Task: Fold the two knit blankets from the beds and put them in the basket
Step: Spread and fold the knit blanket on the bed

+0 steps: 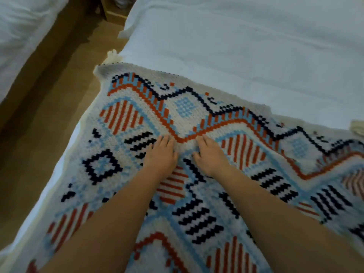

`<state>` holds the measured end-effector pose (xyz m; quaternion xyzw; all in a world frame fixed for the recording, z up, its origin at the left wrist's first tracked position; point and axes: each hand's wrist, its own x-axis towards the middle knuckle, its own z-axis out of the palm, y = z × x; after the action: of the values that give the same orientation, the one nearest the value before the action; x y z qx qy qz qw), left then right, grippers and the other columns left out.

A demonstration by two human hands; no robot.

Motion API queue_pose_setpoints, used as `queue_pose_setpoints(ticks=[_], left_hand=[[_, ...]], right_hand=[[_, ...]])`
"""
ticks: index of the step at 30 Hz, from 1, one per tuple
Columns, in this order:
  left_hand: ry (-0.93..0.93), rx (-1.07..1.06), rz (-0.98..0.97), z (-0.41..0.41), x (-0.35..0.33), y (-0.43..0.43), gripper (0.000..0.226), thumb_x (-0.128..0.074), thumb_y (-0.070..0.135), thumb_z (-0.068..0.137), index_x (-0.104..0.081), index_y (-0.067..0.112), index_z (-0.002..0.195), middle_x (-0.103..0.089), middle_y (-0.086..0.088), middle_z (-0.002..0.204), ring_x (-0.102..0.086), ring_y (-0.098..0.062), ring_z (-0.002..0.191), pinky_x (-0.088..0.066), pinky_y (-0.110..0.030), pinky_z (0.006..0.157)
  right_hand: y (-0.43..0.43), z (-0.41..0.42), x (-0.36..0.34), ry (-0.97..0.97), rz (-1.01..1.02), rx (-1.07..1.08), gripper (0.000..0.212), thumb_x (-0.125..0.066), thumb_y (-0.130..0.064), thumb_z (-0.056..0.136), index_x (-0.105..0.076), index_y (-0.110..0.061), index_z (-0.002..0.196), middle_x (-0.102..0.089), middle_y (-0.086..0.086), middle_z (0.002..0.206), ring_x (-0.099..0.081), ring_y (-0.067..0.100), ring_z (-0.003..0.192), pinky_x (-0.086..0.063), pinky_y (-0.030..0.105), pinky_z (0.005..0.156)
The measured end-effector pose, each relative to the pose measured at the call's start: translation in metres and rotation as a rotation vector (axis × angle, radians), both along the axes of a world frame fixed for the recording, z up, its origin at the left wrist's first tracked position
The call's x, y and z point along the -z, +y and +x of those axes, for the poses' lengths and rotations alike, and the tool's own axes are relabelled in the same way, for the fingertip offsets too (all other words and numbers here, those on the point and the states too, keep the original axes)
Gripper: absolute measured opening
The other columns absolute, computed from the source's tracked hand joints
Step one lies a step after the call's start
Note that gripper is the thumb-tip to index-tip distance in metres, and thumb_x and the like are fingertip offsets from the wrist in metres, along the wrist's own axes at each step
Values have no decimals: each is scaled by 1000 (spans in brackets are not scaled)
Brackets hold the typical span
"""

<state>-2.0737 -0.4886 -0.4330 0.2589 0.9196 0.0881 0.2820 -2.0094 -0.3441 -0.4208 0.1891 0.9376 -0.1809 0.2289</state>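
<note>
A cream knit blanket [185,107] with orange, light blue and navy patterns lies spread flat over the near part of a white bed. My left hand [160,154] and my right hand [211,155] lie palm down side by side on the blanket's middle, fingers pointing away from me and pressing into the knit. A small ridge of fabric sits between the two hands. Whether the fingertips pinch the knit is hard to tell. A cream tassel [112,56] hangs at the blanket's far left corner. No basket is in view.
The white bed sheet [256,46] stretches beyond the blanket to the far right. A brown floor aisle [49,91] runs along the left, with a second white bed [17,36] past it. A wooden nightstand [116,8] stands at the top.
</note>
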Motion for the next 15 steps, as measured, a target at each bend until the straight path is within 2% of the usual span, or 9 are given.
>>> queue_pose_setpoints(ticks=[3, 7, 10, 15], left_hand=[[-4, 24, -5, 56, -7, 27, 54, -23, 37, 100, -10, 17, 148, -5, -2, 158, -2, -20, 145, -13, -43, 116], [8, -7, 11, 140, -11, 67, 54, -27, 37, 100, -11, 18, 148, -6, -1, 158, -4, -21, 145, -16, -46, 115], [24, -14, 7, 210, -11, 89, 54, -29, 37, 100, -14, 18, 148, -10, -2, 158, -11, -21, 144, -20, -43, 113], [-54, 27, 33, 310, -9, 103, 55, -32, 38, 99, -18, 16, 147, -18, -3, 156, -17, -21, 143, -22, -38, 114]], right_hand=[[17, 72, -4, -68, -5, 59, 58, -32, -36, 100, -9, -13, 148, -6, 12, 158, -6, 28, 145, -14, 40, 119], [37, 167, -9, -94, -24, 37, 57, -32, -34, 101, -8, -13, 149, -6, 12, 158, -8, 29, 145, -15, 42, 118], [55, 235, -7, -81, -8, -15, 58, -31, -34, 101, -7, -15, 149, -5, 10, 158, -5, 27, 145, -12, 42, 119], [83, 346, 5, -101, -1, 13, 56, -29, -35, 100, -9, -14, 149, -6, 10, 158, -3, 25, 146, -5, 39, 118]])
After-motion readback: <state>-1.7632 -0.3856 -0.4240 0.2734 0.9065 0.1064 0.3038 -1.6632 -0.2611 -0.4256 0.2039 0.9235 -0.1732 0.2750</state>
